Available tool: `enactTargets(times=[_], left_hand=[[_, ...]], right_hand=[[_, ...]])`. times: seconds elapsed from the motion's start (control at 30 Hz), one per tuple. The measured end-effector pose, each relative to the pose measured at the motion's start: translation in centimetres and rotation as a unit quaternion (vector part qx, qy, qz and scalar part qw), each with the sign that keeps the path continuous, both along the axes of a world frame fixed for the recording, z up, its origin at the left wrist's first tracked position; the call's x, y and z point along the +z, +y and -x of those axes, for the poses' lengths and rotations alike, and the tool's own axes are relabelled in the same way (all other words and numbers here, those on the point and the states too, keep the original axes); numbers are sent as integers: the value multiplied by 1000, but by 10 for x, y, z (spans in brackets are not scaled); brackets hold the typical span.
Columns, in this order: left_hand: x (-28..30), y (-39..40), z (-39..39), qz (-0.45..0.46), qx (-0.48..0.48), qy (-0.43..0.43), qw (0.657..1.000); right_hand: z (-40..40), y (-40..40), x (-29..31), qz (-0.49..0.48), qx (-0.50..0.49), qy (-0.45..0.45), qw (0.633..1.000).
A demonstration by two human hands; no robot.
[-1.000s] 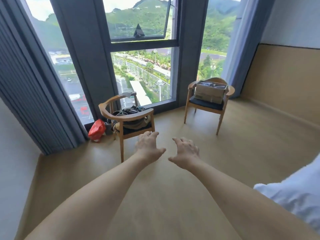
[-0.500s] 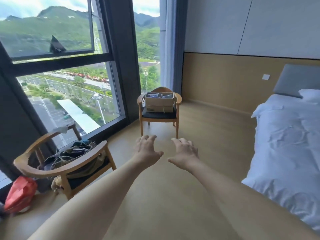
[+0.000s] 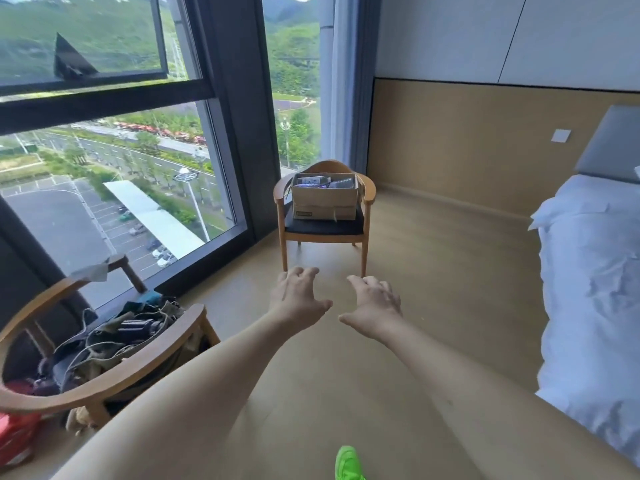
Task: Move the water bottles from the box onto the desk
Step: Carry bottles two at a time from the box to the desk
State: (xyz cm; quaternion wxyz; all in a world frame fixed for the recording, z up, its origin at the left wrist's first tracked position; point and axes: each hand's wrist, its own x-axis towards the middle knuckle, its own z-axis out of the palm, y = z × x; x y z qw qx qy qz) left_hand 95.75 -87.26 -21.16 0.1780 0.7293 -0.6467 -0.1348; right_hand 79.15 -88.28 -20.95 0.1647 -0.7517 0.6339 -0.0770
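An open cardboard box [image 3: 323,202] stands on the dark seat of a wooden chair [image 3: 370,192] by the window, straight ahead. Packed items show at its top, too small to tell as bottles. My left hand [image 3: 298,297] and my right hand [image 3: 375,303] are stretched out in front of me over the floor, side by side, fingers loosely spread and holding nothing. Both hands are well short of the chair. No desk is in view.
A second wooden chair [image 3: 104,382] heaped with clothes and cables stands at the near left, a red bag [image 3: 15,441] beside it. A bed with white bedding [image 3: 595,292] fills the right side. Wood floor [image 3: 433,271] runs between them. A green shoe [image 3: 348,462] shows below.
The view has swung right and closer: the chair with the box now sits centred and larger, the bed has come into view, and the cluttered chair has slid to the lower left. Both hands stay outstretched.
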Motion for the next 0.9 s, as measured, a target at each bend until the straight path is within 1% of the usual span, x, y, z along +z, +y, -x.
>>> enactTargets(times=[0.13, 0.3, 0.37, 0.47, 0.67, 0.9], left_hand=[[0, -93, -17, -2, 15, -12, 1000], [14, -214, -35, -11, 38, -17, 999], [19, -258, -39, -8, 49, -11, 999], [21, -312, -43, -13, 40, -15, 999], [15, -425, -61, -17, 33, -2, 999], [-13, -565, -91, -25, 6, 1, 1000]], right_hand=[[-16, -93, -3, -8, 8, -3, 1000], [-30, -217, 17, 2, 17, -2, 1000], [-35, -262, 23, 3, 23, -8, 1000], [-44, -314, 25, 1, 31, -17, 999], [-63, -416, 6, -18, 28, -2, 999], [-94, -552, -21, -32, -2, 13, 999]])
